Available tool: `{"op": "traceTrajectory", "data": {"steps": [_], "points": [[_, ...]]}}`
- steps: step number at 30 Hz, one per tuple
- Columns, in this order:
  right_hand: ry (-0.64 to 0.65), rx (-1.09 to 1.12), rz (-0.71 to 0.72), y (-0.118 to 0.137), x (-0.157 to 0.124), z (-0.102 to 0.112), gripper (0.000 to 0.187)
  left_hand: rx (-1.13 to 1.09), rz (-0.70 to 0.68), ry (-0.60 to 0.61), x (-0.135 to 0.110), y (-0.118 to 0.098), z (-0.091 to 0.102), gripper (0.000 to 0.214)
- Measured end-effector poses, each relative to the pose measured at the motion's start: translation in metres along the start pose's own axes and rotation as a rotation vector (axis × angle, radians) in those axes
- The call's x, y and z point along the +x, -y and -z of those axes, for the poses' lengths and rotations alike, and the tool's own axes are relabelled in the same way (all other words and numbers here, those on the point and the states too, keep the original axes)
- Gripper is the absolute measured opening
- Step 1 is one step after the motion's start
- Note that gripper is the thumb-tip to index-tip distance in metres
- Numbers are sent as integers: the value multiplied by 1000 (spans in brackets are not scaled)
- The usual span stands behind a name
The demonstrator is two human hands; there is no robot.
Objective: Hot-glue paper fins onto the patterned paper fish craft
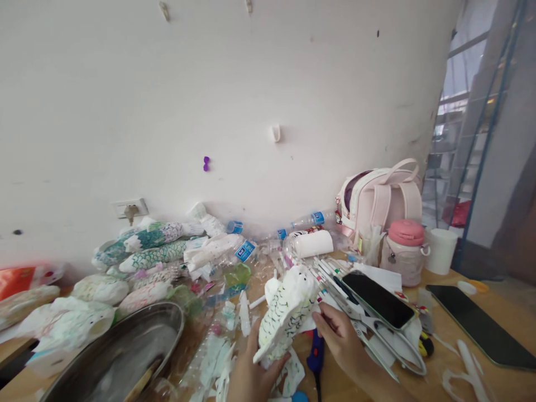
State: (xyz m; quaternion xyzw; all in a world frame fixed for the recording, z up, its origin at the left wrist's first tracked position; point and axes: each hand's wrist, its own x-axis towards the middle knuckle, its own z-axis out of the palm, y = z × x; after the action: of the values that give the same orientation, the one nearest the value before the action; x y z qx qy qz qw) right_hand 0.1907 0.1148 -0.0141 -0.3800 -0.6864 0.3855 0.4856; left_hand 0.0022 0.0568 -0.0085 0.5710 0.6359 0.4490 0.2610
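My left hand [251, 375] grips the lower end of a white paper-covered fish [287, 312] with dark scale lines drawn on it, held tilted above the wooden table [460, 357]. My right hand [341, 338] is closed in a pinch against the fish's right side; what the fingers hold is hidden, perhaps a pen. Several marker pens [324, 268] lie just behind the fish. A blue-handled tool [316, 352] lies under my right hand.
Finished painted fish [154, 248] are piled at the back left with plastic bottles [305, 220]. A metal basin [121, 349] sits front left. Scissors [377, 335], a phone [379, 298], a tablet [481, 324], a pink backpack [377, 195], a pink jar [404, 251] and a white cup [439, 250] crowd the right.
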Motion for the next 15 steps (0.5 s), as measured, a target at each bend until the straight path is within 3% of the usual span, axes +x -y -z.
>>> {"op": "traceTrajectory", "data": {"steps": [4,10,15], "points": [[12,201,-94,3,1,-4,47,-23,-3,-86,5,10,0,57],[29,693,-396,4,11,-4,60,-276,260,-83,6,38,-9,47],[120,1057,-564,14,14,3,67,-387,225,-90,0,43,-19,40]]}}
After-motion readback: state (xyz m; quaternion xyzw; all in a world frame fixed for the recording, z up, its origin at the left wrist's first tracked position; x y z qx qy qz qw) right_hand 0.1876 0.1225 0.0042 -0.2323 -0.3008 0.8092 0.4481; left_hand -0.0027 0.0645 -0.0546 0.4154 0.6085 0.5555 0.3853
